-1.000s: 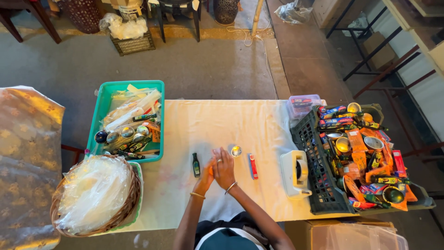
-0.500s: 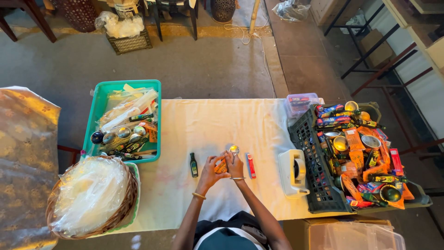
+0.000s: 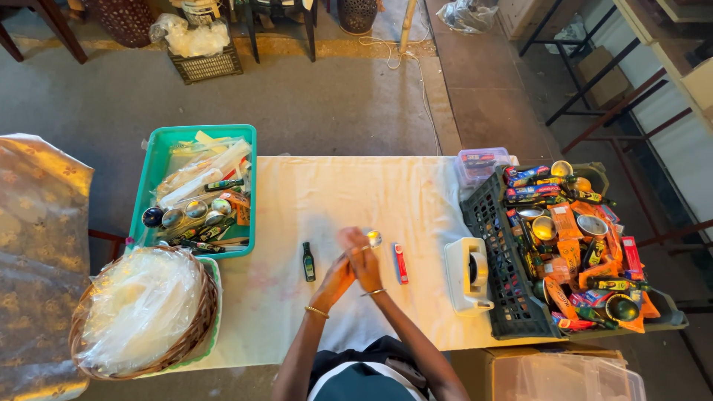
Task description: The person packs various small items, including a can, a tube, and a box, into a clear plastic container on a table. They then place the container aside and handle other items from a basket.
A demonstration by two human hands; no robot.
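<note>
My left hand and my right hand meet palm to palm over the white tablecloth, fingers close together; whether anything lies between them I cannot tell. A small round silver tin sits at my right fingertips. A small dark green bottle lies left of my hands. To the right of them lies a narrow red packet. Each wrist has a thin bracelet.
A teal tray of tins, bottles and wrapped items stands at the left. A wicker basket of clear plastic sits front left. At the right are a white tape dispenser, a black crate of packets and tins, and a clear lidded box.
My hands have come together and shifted slightly over the cloth by the silver tin. The bottle, red packet and containers have not moved on the table.
</note>
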